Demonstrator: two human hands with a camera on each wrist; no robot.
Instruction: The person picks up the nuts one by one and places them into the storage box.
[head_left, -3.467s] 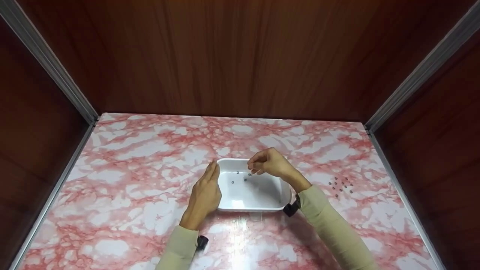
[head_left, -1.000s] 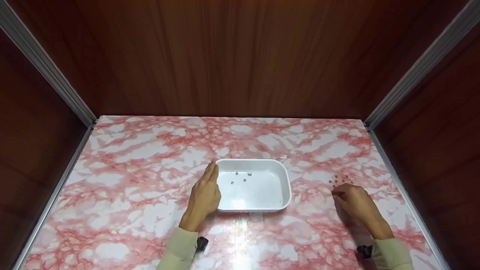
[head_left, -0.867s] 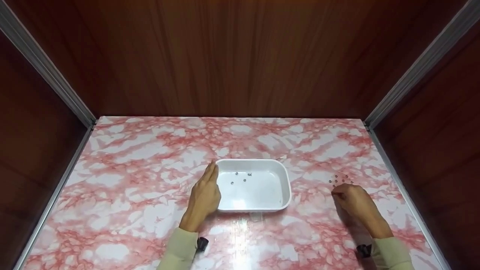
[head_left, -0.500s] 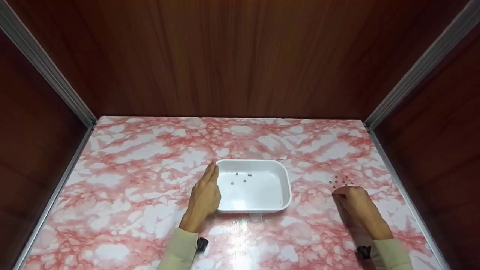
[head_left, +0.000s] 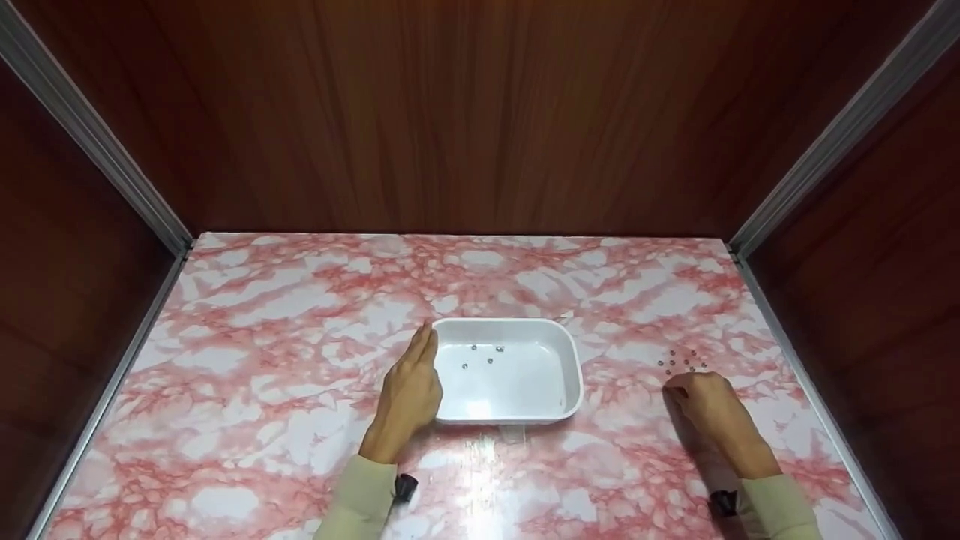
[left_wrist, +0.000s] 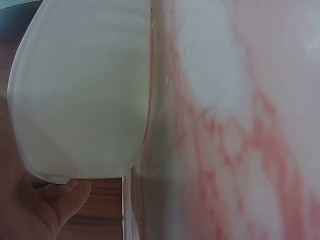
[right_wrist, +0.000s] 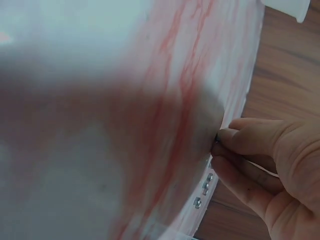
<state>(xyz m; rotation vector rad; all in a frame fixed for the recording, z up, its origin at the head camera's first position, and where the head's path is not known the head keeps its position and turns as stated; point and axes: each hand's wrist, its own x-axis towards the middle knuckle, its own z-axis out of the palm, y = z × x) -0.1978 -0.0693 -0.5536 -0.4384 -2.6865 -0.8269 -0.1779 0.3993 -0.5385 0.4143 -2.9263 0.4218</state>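
Note:
A white tray (head_left: 517, 390) with rounded corners rests on the table, with several small metal nuts (head_left: 490, 361) inside, towards its left and back. Along its left end lies my left hand (head_left: 409, 390), fingers pointing away from me against the wall; the left wrist view has its fingertips (left_wrist: 75, 195) just under the rim. To the right of the tray, my right hand (head_left: 709, 397) is low over the table. Its thumb and finger pinch a small dark piece (right_wrist: 217, 137), mostly hidden by the fingertips. More loose nuts (head_left: 672, 363) lie just beyond that hand.
The table (head_left: 300, 300) has a red and white marbled top. Dark wood panels (head_left: 465, 112) enclose it at the back and both sides, with metal strips (head_left: 795, 397) along the side edges. Light glares off the surface in front of the tray.
My right hand has gone from above the tray to the loose nuts on the right and stayed there over the last second. My left hand and the tray have hardly moved.

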